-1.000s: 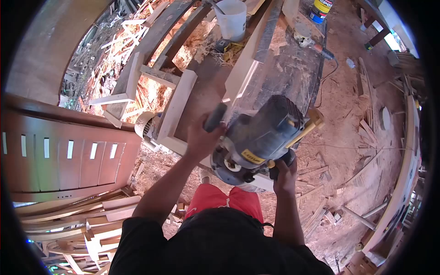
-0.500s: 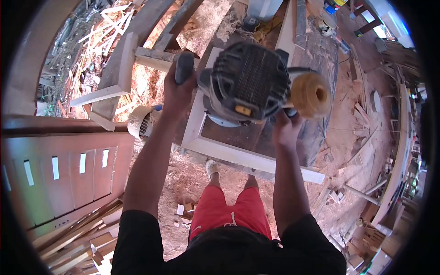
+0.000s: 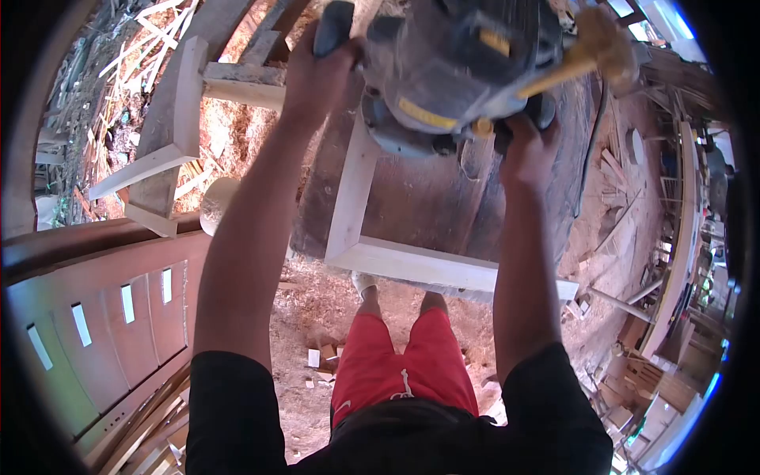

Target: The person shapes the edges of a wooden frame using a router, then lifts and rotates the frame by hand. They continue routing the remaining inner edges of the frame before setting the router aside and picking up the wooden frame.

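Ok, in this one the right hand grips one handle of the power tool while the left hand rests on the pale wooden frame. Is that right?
Not quite: the left hand isn't on the pale wooden frame. The head view shows it gripping the other handle of the power tool, while the right hand grips one handle.

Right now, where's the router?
In the head view, the router is at the top, right of centre, held between the left hand and right hand, above the pale wooden near rail in the picture.
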The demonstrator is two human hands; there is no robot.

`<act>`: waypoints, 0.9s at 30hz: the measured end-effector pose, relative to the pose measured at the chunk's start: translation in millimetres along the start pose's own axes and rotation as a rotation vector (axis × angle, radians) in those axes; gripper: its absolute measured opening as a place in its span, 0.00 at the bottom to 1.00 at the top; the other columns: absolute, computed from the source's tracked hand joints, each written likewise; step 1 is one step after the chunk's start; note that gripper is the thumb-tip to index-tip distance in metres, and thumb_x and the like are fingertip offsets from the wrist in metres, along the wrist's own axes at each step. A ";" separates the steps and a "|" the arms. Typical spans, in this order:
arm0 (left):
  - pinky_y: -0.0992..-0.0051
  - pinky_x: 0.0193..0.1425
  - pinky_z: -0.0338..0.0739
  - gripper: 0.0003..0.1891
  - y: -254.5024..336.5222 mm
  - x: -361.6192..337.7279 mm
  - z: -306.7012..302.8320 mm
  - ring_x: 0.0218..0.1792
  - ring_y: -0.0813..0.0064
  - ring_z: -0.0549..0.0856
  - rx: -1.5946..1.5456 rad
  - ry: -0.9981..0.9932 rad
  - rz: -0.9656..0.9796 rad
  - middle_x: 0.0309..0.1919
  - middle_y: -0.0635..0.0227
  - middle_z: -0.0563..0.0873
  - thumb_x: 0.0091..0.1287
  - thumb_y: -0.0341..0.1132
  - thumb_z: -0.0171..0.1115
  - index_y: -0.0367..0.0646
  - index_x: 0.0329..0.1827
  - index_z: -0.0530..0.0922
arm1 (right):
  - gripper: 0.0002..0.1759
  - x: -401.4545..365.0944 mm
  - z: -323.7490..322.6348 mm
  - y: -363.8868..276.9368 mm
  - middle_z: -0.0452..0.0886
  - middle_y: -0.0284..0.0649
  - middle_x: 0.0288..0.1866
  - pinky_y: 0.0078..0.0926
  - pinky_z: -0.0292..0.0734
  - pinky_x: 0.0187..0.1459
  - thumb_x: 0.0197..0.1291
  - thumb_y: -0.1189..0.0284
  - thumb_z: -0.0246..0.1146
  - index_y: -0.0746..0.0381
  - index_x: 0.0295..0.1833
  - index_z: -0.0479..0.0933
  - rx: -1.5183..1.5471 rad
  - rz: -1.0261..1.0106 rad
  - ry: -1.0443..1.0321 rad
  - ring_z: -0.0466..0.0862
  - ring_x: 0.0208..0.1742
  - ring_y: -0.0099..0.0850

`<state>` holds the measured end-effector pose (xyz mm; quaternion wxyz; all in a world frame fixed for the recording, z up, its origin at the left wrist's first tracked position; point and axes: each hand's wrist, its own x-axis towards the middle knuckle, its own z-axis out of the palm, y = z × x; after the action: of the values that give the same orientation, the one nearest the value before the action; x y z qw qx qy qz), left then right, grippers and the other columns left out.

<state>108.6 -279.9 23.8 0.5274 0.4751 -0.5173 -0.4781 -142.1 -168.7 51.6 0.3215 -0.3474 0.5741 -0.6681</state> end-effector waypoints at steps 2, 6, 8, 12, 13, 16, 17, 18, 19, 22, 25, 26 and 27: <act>0.80 0.28 0.66 0.15 -10.1 12.2 5.9 0.26 0.87 0.72 -0.029 0.001 0.028 0.28 0.78 0.78 0.70 0.38 0.68 0.42 0.55 0.81 | 0.17 19.5 -2.2 13.3 0.82 0.33 0.36 0.22 0.75 0.31 0.55 0.77 0.67 0.64 0.52 0.80 -0.031 -0.047 -0.015 0.79 0.29 0.21; 0.73 0.32 0.77 0.16 -31.6 13.5 0.3 0.33 0.84 0.82 -0.089 -0.114 -0.040 0.33 0.74 0.85 0.72 0.47 0.66 0.48 0.54 0.81 | 0.12 22.6 -9.4 14.9 0.82 0.31 0.33 0.21 0.68 0.26 0.57 0.75 0.69 0.62 0.47 0.83 -0.055 -0.012 -0.044 0.77 0.26 0.20; 0.74 0.32 0.76 0.14 -34.7 15.0 -1.3 0.34 0.84 0.82 -0.079 -0.094 -0.119 0.34 0.74 0.85 0.73 0.48 0.65 0.48 0.50 0.83 | 0.09 25.8 -17.0 14.0 0.84 0.38 0.32 0.22 0.72 0.24 0.58 0.76 0.64 0.66 0.44 0.81 -0.016 0.051 -0.153 0.82 0.25 0.25; 0.69 0.42 0.81 0.19 -7.2 -4.0 5.5 0.39 0.76 0.85 0.038 -0.066 -0.095 0.38 0.69 0.86 0.74 0.52 0.61 0.46 0.53 0.84 | 0.12 28.6 -15.9 1.9 0.87 0.42 0.34 0.23 0.71 0.23 0.60 0.72 0.65 0.67 0.47 0.83 0.088 0.147 -0.194 0.84 0.26 0.28; 0.67 0.45 0.82 0.21 -12.9 0.4 3.7 0.41 0.74 0.85 0.037 -0.083 -0.146 0.40 0.68 0.87 0.74 0.53 0.61 0.46 0.55 0.84 | 0.12 31.4 -17.3 3.5 0.87 0.42 0.34 0.23 0.71 0.23 0.60 0.72 0.65 0.67 0.47 0.83 0.087 0.141 -0.213 0.84 0.26 0.29; 0.61 0.52 0.84 0.25 -21.3 2.2 0.4 0.45 0.68 0.86 0.011 -0.146 -0.231 0.45 0.64 0.87 0.75 0.56 0.58 0.46 0.62 0.83 | 0.14 41.7 -29.3 14.9 0.88 0.43 0.36 0.23 0.71 0.23 0.61 0.72 0.65 0.68 0.49 0.83 0.129 0.159 -0.290 0.85 0.28 0.30; 0.59 0.54 0.84 0.27 -20.6 3.3 -1.1 0.47 0.66 0.86 -0.002 -0.172 -0.239 0.47 0.62 0.87 0.75 0.57 0.57 0.47 0.64 0.83 | 0.14 44.5 -31.4 19.0 0.88 0.43 0.36 0.23 0.72 0.23 0.61 0.72 0.65 0.68 0.50 0.83 0.154 0.162 -0.318 0.86 0.29 0.31; 0.56 0.57 0.83 0.30 -21.8 6.0 -4.4 0.51 0.64 0.86 0.036 -0.227 -0.253 0.54 0.62 0.87 0.76 0.60 0.54 0.49 0.69 0.80 | 0.15 44.8 -29.1 21.6 0.88 0.43 0.38 0.25 0.74 0.25 0.60 0.73 0.65 0.68 0.51 0.83 0.203 0.121 -0.316 0.87 0.32 0.32; 0.56 0.58 0.83 0.30 -27.5 8.0 -6.2 0.53 0.64 0.85 -0.003 -0.232 -0.239 0.57 0.62 0.86 0.76 0.61 0.53 0.49 0.70 0.79 | 0.15 45.1 -27.3 23.1 0.88 0.43 0.39 0.26 0.75 0.26 0.60 0.73 0.65 0.68 0.51 0.83 0.215 0.120 -0.329 0.88 0.33 0.33; 0.55 0.60 0.82 0.32 -40.9 10.1 -5.3 0.56 0.63 0.85 -0.077 -0.256 -0.233 0.64 0.63 0.83 0.77 0.62 0.52 0.48 0.74 0.76 | 0.14 42.0 -20.1 15.9 0.87 0.42 0.39 0.29 0.78 0.29 0.59 0.73 0.65 0.69 0.48 0.83 0.232 0.098 -0.325 0.87 0.34 0.34; 0.54 0.62 0.81 0.34 -28.1 8.9 -4.7 0.57 0.61 0.84 -0.025 -0.259 -0.256 0.68 0.64 0.82 0.77 0.62 0.52 0.47 0.75 0.74 | 0.13 38.3 -16.9 14.6 0.86 0.39 0.41 0.31 0.80 0.38 0.59 0.74 0.64 0.68 0.48 0.82 0.246 0.097 -0.334 0.86 0.38 0.32; 0.54 0.61 0.81 0.34 -21.6 0.8 -5.7 0.57 0.61 0.85 -0.007 -0.244 -0.237 0.67 0.64 0.82 0.77 0.62 0.52 0.47 0.75 0.74 | 0.14 54.8 -28.3 23.6 0.86 0.39 0.46 0.31 0.80 0.43 0.60 0.75 0.64 0.67 0.52 0.80 0.252 0.129 -0.400 0.86 0.43 0.32; 0.54 0.61 0.81 0.34 -17.0 -6.6 -4.8 0.57 0.61 0.85 0.011 -0.232 -0.218 0.67 0.63 0.82 0.77 0.62 0.53 0.46 0.75 0.74 | 0.17 47.7 -17.7 10.5 0.86 0.38 0.50 0.31 0.81 0.49 0.61 0.75 0.64 0.66 0.56 0.79 0.257 0.161 -0.463 0.86 0.48 0.32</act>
<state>113.1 -274.9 6.2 0.4065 0.4730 -0.5226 -0.5814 -182.9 -199.9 44.0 0.5376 -0.4005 0.4214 -0.6107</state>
